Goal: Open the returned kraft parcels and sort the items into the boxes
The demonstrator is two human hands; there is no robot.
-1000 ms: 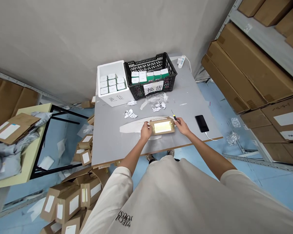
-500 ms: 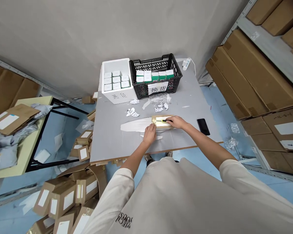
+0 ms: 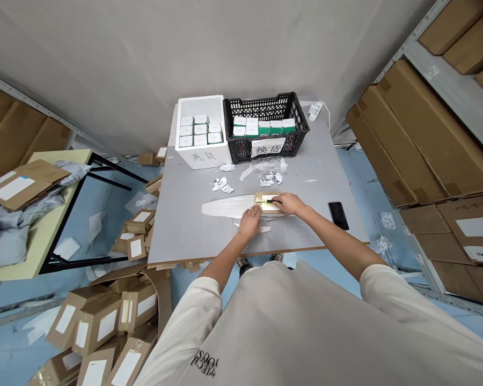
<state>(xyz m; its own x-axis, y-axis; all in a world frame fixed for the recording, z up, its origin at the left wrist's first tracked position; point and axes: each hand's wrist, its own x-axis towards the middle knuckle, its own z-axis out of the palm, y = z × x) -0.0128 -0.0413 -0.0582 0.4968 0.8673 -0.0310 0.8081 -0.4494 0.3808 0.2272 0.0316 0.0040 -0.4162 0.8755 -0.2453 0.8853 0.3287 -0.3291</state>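
Observation:
A small cardboard box [image 3: 270, 209] with a white label and shiny tape lies near the table's front. My left hand [image 3: 250, 222] rests on the box's near left corner, fingers stretched out and pressing on it. Gripped in my right hand [image 3: 290, 204] is a black and yellow utility knife [image 3: 274, 201], pointing left with its tip at the taped end. The blade itself is too small to make out. A long whitish strip [image 3: 227, 206] runs leftward from the box along the tabletop.
A white foam box [image 3: 204, 158] and a black crate [image 3: 245, 150] hold several white-green cartons. Crumpled paper [image 3: 219, 184] and clear plastic wrap [image 3: 265, 165] lie before them. A phone [image 3: 338, 215] is at right. Cardboard boxes [image 3: 100, 321] are piled on the floor at left.
The view has shifted slightly, so the table contents appear a little further right. The knife tip remains near the taped end, and both hands keep their hold and place.

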